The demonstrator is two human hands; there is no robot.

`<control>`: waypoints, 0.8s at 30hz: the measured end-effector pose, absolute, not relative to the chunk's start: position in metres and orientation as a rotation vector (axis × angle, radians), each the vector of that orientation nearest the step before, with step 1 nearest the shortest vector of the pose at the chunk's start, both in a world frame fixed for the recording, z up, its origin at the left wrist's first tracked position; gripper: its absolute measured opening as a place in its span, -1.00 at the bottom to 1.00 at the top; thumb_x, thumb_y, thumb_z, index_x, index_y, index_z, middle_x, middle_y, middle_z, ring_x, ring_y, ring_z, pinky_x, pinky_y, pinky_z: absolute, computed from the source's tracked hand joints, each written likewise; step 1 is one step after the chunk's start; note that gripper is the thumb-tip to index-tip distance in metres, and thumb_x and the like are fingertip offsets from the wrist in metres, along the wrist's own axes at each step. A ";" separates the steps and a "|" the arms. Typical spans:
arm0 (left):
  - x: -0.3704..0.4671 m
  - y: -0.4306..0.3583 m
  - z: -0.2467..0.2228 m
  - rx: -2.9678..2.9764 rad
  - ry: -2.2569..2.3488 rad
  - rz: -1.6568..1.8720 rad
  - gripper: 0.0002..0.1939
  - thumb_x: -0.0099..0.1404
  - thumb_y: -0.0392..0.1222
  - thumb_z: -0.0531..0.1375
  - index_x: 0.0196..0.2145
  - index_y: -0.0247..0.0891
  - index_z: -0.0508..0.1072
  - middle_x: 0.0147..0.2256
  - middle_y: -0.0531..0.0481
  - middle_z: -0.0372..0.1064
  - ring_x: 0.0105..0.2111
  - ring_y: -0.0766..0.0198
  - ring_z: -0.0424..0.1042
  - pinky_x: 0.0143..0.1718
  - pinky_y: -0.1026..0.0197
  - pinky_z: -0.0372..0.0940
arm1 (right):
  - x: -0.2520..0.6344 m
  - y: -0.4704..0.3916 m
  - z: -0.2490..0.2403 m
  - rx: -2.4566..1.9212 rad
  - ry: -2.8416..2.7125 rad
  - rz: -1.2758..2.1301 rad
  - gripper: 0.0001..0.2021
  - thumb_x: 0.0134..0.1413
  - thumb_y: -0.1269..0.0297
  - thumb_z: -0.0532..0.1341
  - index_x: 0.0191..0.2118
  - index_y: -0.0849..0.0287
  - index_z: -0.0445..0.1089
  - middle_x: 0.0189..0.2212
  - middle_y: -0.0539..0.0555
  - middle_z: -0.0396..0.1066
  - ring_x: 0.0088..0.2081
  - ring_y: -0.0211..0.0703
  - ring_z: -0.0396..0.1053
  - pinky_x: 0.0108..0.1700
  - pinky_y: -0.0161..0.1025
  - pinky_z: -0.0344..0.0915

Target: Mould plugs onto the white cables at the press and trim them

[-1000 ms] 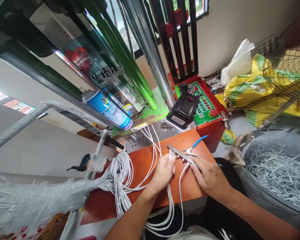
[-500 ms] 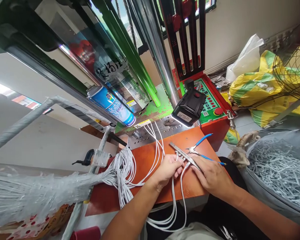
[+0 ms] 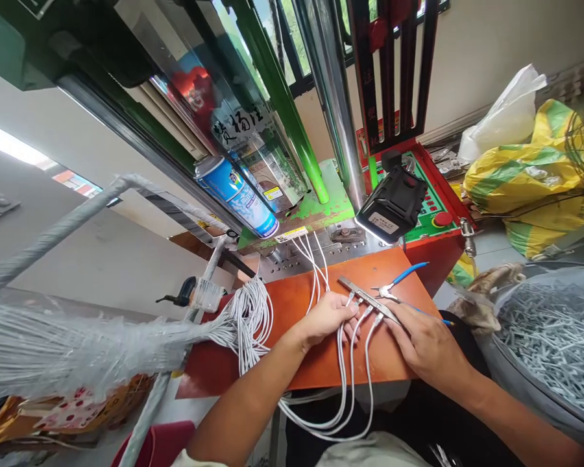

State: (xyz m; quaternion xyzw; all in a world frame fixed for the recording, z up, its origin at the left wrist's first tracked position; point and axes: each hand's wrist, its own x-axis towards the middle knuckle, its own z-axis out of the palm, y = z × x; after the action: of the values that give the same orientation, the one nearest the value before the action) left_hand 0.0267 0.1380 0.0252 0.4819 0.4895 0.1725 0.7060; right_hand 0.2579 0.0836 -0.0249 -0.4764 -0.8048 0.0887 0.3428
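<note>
A narrow metal bar (image 3: 363, 295) with slots lies slantwise above the orange board, gripped near its lower right end by my right hand (image 3: 425, 340). White cables (image 3: 354, 363) run down from it, their pale plug ends seated along the near edge. My left hand (image 3: 327, 319) is closed on a cable end at the bar's left part; the fingertips partly hide it. Just beyond the bar lie pliers with blue handles (image 3: 409, 272), partly covered by my right hand.
The orange board (image 3: 302, 373) carries a bundle of white cables (image 3: 253, 311) at left. Behind it stands a green press with a blue spray can (image 3: 236, 198), a black lamp (image 3: 392, 204) and a red control box (image 3: 435, 194). A bin of white scraps (image 3: 555, 337) stands right.
More plugs now show in a row along the bar, with cables hanging separately. My left hand has shifted toward the bar's left end. The view has swung slightly left.
</note>
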 end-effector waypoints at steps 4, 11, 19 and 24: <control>0.032 0.138 0.026 1.086 1.093 0.371 -0.54 0.22 0.19 0.35 -0.37 -0.30 0.37 -0.54 -0.07 0.52 -0.63 0.26 0.52 -0.69 0.40 0.21 | 0.262 0.085 -0.028 -1.171 -2.161 0.298 -0.61 0.49 0.26 0.02 0.30 0.13 0.32 0.26 0.12 0.42 0.25 0.02 0.43 0.26 0.02 0.43; 0.016 0.136 0.022 1.338 1.332 0.617 -0.56 0.41 0.22 0.17 -0.29 -0.27 0.35 -0.64 0.13 0.32 -0.71 0.42 0.26 -0.65 0.39 0.11 | 0.257 0.082 -0.022 -1.276 -2.070 0.241 -0.65 0.50 0.23 0.00 0.25 0.08 0.35 0.20 0.08 0.48 0.18 0.02 0.49 0.19 -0.03 0.45; 0.009 0.129 0.027 1.234 1.329 0.443 -0.67 0.44 0.07 0.08 -0.36 -0.24 0.33 -0.63 0.11 0.33 -0.76 0.44 0.18 -0.69 0.38 0.02 | 0.259 0.083 -0.024 -1.265 -2.120 0.266 -0.63 0.50 0.20 0.02 0.28 0.06 0.33 0.21 0.07 0.47 0.18 0.02 0.49 0.19 -0.04 0.44; 0.017 0.134 0.022 1.302 1.358 0.424 -0.68 0.47 -0.07 -0.01 -0.40 -0.22 0.33 -0.68 0.15 0.21 -0.75 0.42 0.09 -0.66 0.33 0.00 | 0.262 0.086 -0.022 -1.156 -2.215 0.310 -0.60 0.48 0.23 0.05 0.33 0.06 0.27 0.27 0.08 0.41 0.24 0.03 0.43 0.23 -0.01 0.42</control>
State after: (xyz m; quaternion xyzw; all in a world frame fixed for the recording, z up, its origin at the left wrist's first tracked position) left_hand 0.0166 0.1341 0.0225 0.5545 0.5787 0.1806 0.5700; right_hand 0.2620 0.0855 -0.0220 -0.4371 -0.8373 0.1172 0.3069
